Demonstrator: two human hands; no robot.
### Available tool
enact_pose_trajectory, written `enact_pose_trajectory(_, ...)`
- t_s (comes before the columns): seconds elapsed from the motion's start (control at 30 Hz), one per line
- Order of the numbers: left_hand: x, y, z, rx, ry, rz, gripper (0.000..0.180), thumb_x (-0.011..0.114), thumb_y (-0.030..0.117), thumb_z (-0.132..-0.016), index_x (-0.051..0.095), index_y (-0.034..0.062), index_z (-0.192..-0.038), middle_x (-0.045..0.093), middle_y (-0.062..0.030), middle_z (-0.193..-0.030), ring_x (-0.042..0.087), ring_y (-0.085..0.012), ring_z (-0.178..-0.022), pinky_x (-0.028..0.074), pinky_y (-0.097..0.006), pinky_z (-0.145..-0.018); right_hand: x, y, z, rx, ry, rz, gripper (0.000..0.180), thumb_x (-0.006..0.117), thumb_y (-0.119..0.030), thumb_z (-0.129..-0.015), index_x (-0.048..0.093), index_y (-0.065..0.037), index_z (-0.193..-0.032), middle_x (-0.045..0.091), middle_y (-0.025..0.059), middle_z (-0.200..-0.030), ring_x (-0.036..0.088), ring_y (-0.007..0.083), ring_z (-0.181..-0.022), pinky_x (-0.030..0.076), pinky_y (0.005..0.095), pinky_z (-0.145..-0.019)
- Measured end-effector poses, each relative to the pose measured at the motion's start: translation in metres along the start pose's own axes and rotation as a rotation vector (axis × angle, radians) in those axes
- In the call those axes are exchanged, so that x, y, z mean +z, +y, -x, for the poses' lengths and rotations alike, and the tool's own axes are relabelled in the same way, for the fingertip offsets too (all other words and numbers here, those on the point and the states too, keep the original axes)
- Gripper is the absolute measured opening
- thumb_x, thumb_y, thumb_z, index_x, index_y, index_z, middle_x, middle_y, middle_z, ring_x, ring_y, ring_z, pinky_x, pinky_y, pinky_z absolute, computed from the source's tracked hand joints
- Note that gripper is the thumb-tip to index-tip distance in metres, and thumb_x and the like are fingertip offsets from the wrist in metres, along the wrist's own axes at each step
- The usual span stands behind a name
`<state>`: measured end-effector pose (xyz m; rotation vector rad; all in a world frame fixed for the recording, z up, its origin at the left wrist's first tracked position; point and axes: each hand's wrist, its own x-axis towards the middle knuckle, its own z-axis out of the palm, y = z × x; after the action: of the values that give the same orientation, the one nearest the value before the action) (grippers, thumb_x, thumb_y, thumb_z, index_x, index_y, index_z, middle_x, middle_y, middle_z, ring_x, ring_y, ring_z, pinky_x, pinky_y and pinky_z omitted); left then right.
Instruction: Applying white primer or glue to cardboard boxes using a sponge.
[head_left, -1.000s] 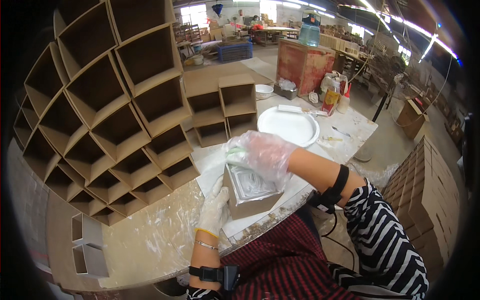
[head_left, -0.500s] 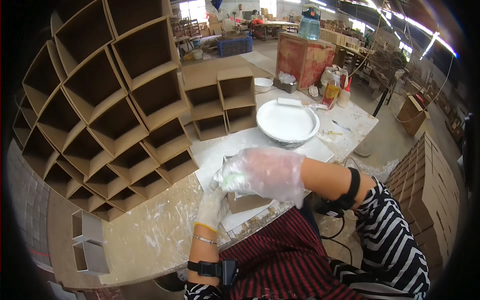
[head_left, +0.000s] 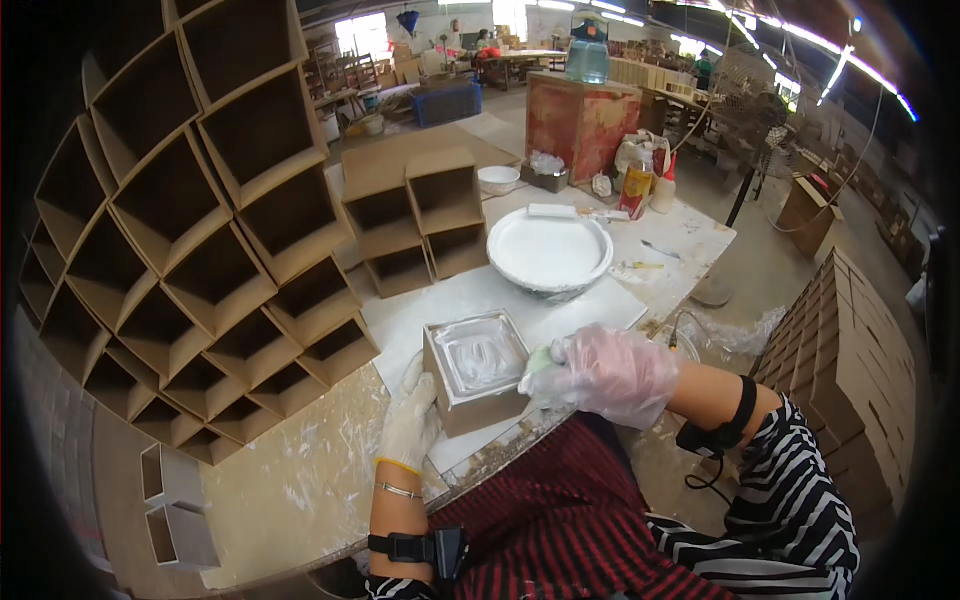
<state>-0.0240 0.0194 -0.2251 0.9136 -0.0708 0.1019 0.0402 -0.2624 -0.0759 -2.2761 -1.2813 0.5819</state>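
Observation:
A small brown board box stands on white paper in front of me. Wet white paint coats its rim and lies in streaks over its recessed inside. My left hand, in a white knit glove, steadies the box at its left side. My right hand, in a clear plastic glove, is at the box's right edge. Its fingers pinch a pale green sponge-like piece, partly hidden by the glove. Beyond the box sits a round basin of white paint, with a white block-like object resting on its far rim.
Open brown boxes are stacked high at the left, with a smaller stack behind the work spot. Two pale boxes lie near left. A white bowl, bottles and a brush stand or lie farther back. More boxes fill the right.
My right hand has moved right, off the top of the box, to its right edge, uncovering the painted inside. My left hand now shows along the box's left side. The view has shifted slightly.

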Motion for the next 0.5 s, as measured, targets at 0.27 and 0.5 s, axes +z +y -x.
enact_pose_trajectory(0.27,0.002,0.002,0.0,-0.046,0.068,-0.049,0.053,0.053,0.014,-0.107,0.038,0.0024,-0.157,0.056,-0.0106,-0.147,0.057,-0.0215,-0.132,0.048,-0.036,-0.111,-0.02,0.047,-0.084,-0.355,0.543,0.391,0.033,0.056,-0.024,-0.102,0.069,0.0,-0.122,0.069,0.0224,-0.118,0.065,0.0371,-0.114,0.05,0.0435,-0.099)
enact_pose_trajectory(0.5,-0.004,-0.002,0.001,-0.032,0.054,-0.045,0.056,0.056,0.014,-0.105,0.038,0.0017,-0.157,0.055,-0.0096,-0.148,0.056,-0.021,-0.133,0.046,-0.036,-0.113,-0.004,0.051,-0.072,-0.116,0.41,0.025,0.034,0.062,-0.013,-0.095,0.071,-0.004,-0.126,0.069,0.0182,-0.126,0.064,0.0337,-0.121,0.051,0.0412,-0.106)
